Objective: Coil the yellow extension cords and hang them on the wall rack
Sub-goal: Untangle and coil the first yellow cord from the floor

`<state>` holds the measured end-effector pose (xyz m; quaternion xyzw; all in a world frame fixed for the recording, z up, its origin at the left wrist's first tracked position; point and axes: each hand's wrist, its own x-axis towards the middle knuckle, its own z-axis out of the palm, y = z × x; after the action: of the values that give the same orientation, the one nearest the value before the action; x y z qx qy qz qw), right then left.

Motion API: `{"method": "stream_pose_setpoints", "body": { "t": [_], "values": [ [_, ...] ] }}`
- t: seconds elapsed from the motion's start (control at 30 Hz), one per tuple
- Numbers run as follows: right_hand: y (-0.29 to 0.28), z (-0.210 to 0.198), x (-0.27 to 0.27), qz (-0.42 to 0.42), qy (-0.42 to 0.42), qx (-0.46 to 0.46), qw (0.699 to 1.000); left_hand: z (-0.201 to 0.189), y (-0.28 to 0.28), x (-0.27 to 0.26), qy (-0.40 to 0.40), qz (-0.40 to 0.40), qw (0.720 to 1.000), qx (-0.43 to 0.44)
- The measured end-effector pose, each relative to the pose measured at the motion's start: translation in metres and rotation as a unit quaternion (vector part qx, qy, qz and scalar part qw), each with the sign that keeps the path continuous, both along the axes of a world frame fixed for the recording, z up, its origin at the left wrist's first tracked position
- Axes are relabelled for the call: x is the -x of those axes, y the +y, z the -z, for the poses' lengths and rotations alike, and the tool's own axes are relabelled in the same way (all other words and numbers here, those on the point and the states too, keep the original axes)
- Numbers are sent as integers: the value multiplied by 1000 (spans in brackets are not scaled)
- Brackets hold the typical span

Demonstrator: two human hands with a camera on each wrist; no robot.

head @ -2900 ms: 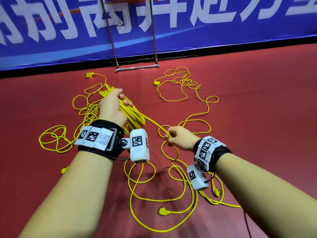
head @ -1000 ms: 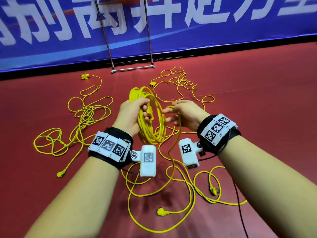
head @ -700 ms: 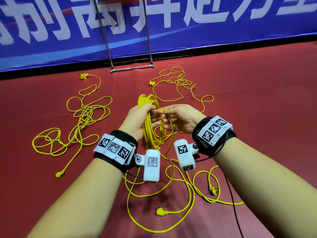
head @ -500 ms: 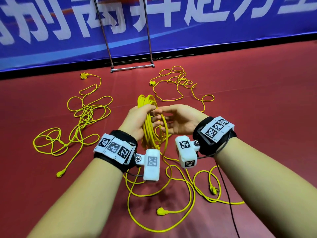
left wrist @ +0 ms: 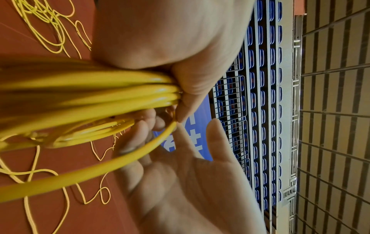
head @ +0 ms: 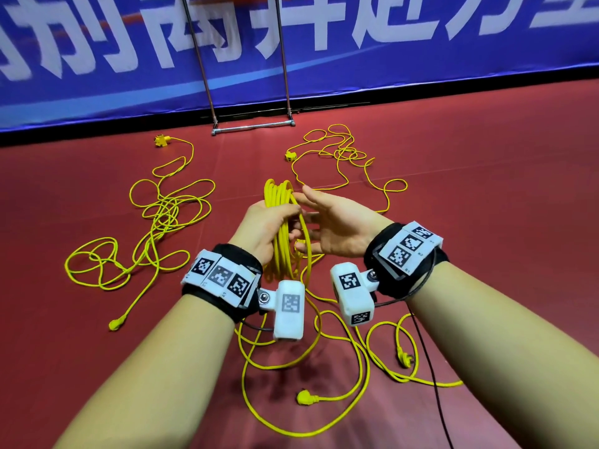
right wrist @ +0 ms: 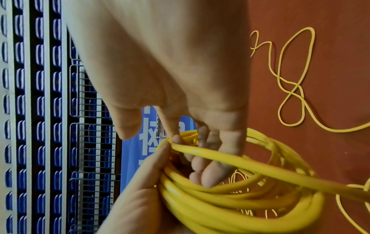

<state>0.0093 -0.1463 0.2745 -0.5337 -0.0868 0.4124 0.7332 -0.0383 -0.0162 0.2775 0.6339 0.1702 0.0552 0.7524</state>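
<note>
My left hand (head: 275, 218) grips a coil of yellow extension cord (head: 282, 251) in front of me, thumb clamped over the strands (left wrist: 112, 95). The coil (right wrist: 230, 199) hangs from that fist as several loops. My right hand (head: 324, 225) is open beside the coil, palm turned toward it, fingers straight; its fingertips (right wrist: 210, 175) reach inside the loops. One strand (right wrist: 250, 166) crosses over them. The cord's tail drops to loose loops on the floor (head: 340, 361), ending in a plug (head: 303, 397).
Two more yellow cords lie tangled on the red floor, one at the left (head: 162, 218) and one far right (head: 340, 157). A metal stand (head: 252, 126) rises against the blue banner; a wire grid rack (right wrist: 90, 142) shows in the wrist views.
My right hand carried a length of cord up to the coil, my left hand took the new loop, and the right hand opened and let go. The coil has grown.
</note>
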Motion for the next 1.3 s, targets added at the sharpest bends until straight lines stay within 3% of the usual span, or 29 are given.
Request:
{"method": "stream_pose_setpoints", "body": {
  "t": [0.2,0.3,0.47,0.73,1.1,1.3],
  "values": [
    [1,14,8,-36,-161,111,980,2,13,-9,-25,-88,995,40],
    [1,19,11,-42,-207,109,971,1,20,-11,-26,-114,991,65],
    [6,3,7,67,-201,45,976,5,27,-12,-11,-88,993,75],
    [12,-4,9,159,-198,44,966,12,10,-6,-34,5,998,61],
    [15,-10,20,100,-252,108,956,12,0,0,-38,-8,994,105],
    [17,-4,23,155,-256,116,947,18,3,-4,-17,-4,994,110]
  ]
}}
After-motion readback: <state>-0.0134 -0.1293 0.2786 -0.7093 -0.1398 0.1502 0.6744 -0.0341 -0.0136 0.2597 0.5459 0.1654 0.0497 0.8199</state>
